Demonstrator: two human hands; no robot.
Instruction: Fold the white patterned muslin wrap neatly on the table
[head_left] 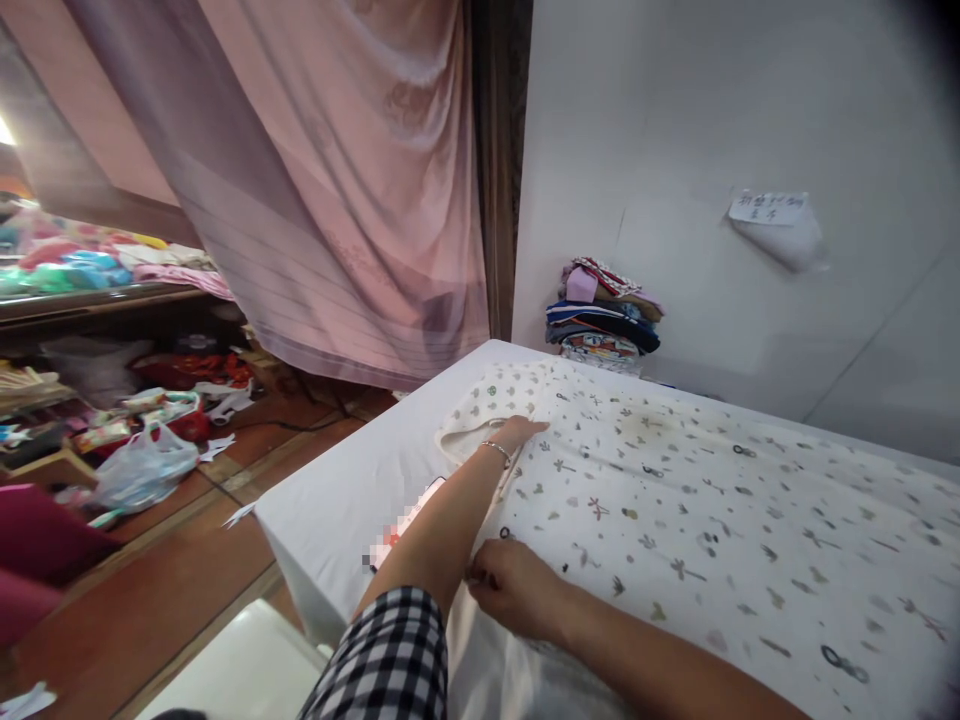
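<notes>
A white cloth (675, 510) printed with small plants and shapes lies spread over a table with a white cover (322, 510). Farther back, my left hand (519, 432) reaches onto the cloth beside a folded corner piece (495, 395) with a curved, bound edge; its fingers point right, and what they hold is hidden. Nearer to me, my right hand (517, 585) is curled at the cloth's front edge, its fingers closed on it. A phone-like item (409, 518), partly blurred out, lies under my left forearm.
Folded clothes (604, 315) are stacked against the wall beyond the table. A pink curtain (360, 180) hangs behind. Bags and boxes (150, 460) clutter the floor at left; a white stool-like surface (240, 665) stands near the front.
</notes>
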